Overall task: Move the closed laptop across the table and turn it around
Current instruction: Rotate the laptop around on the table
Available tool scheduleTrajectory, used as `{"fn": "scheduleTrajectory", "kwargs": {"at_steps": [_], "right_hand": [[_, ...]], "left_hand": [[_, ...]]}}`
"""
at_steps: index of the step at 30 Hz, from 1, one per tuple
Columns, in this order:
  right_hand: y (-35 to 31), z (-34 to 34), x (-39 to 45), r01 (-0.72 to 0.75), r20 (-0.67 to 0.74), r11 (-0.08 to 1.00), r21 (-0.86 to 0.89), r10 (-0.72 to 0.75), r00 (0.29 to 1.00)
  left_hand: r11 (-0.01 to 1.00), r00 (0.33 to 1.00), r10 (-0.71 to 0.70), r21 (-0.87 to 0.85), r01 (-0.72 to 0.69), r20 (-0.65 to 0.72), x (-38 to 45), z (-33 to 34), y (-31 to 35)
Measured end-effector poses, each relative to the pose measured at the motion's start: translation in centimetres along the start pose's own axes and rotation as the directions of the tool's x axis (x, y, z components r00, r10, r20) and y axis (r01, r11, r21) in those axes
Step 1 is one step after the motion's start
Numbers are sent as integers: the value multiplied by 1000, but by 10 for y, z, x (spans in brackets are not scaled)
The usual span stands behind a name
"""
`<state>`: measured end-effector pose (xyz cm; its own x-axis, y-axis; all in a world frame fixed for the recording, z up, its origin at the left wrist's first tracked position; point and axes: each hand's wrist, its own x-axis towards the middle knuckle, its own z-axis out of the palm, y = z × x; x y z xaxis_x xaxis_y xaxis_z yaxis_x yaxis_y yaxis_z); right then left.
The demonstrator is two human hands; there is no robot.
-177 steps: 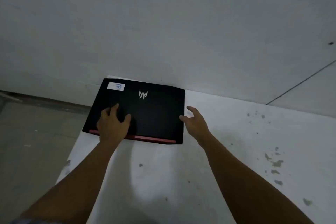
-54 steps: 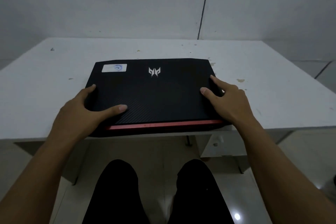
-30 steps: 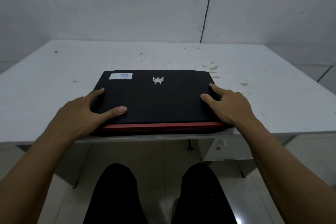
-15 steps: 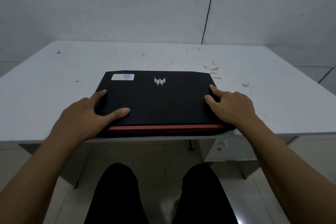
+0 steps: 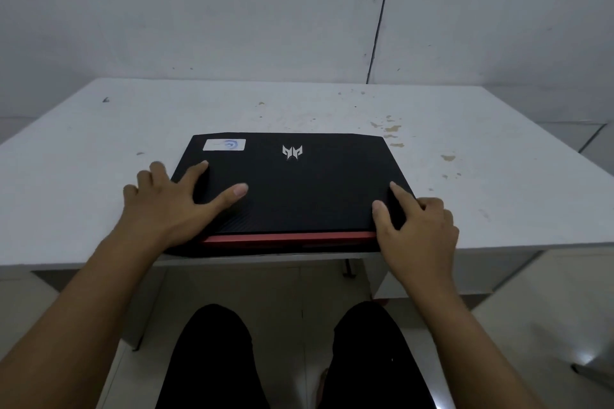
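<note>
The closed black laptop (image 5: 299, 196) lies flat on the white table (image 5: 99, 159), its red strip (image 5: 289, 237) along the table's near edge. A silver logo (image 5: 292, 152) and a white sticker (image 5: 224, 144) mark the far part of the lid. My left hand (image 5: 166, 206) lies over the near left corner with fingers spread: thumb and forefinger on the lid, the others off the left side. My right hand (image 5: 418, 232) holds the near right corner, thumb and forefinger on the lid, the other fingers curled down the right side.
A grey wall stands right behind the table's far edge. Stains and chipped paint (image 5: 388, 129) dot the tabletop to the right of the laptop. My legs (image 5: 209, 358) in dark trousers show below the table edge, over a tiled floor. A white cabinet (image 5: 432, 275) sits under the table's right side.
The laptop has stayed at the near edge. My left hand has loosened from the left edge and spread its fingers. My right hand keeps its hold on the right corner.
</note>
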<state>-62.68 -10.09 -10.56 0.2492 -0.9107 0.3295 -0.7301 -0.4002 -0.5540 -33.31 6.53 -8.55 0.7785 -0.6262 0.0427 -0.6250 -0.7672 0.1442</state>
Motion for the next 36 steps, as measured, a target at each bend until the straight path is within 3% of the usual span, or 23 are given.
{"fn": "scheduleTrajectory", "kwargs": {"at_steps": [4,7,10,18,29,36], "right_hand": [[-11,6,-37,-74,-17,972,221,80,997],[-19,13,-48,-125,-14,949,291,135,991],[-26,17,-45,-159,4,951,265,164,986],[-29,25,-36,-172,59,982,81,167,984],[-28,27,10,-136,188,987,-88,151,970],[-23,34,55,-57,234,997,-50,67,970]], "left_hand": [[995,996,73,-78,-69,50,52,-5,20],[983,984,162,-95,-155,68,90,-4,36],[969,970,235,-88,-229,67,116,1,47],[965,968,249,-99,-244,33,134,10,41],[994,995,96,-57,-95,22,119,8,26],[994,998,-51,-94,46,-43,93,12,20]]}}
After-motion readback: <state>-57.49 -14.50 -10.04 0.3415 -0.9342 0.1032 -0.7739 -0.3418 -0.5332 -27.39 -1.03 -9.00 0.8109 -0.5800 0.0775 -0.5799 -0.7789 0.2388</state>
